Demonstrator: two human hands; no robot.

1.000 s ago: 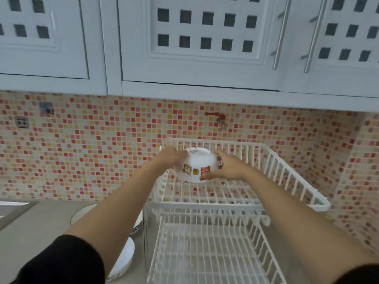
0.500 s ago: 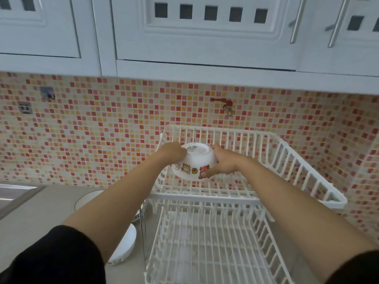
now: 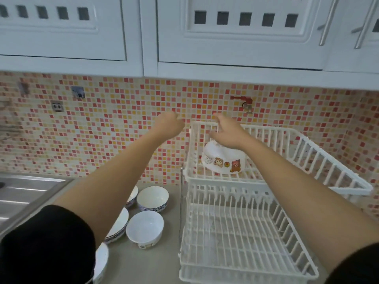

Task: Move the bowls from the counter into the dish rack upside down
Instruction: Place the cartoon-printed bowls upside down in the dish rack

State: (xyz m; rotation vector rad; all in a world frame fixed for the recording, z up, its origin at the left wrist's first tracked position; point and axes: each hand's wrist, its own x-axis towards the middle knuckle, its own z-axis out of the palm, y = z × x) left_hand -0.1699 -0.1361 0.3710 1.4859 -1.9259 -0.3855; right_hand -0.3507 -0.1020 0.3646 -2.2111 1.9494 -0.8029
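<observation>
Bright, even, soft light.
My hands (image 3: 225,131) smear with motion blur; cabinets (image 3: 246,27) bow at the edges; sink (image 3: 24,191) glints faintly.

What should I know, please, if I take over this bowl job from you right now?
Left hand: empty, raised left of the rack.
Right hand: open, empty, above the cartoon bowl.
Done: cartoon bowl sits upside down on the upper tier of the rack.
Left: bowls on the counter left of the rack, all upright: a blue-rimmed bowl, a white bowl, and at least three more partly hidden by the left arm.
Lower tier holds nothing.
</observation>
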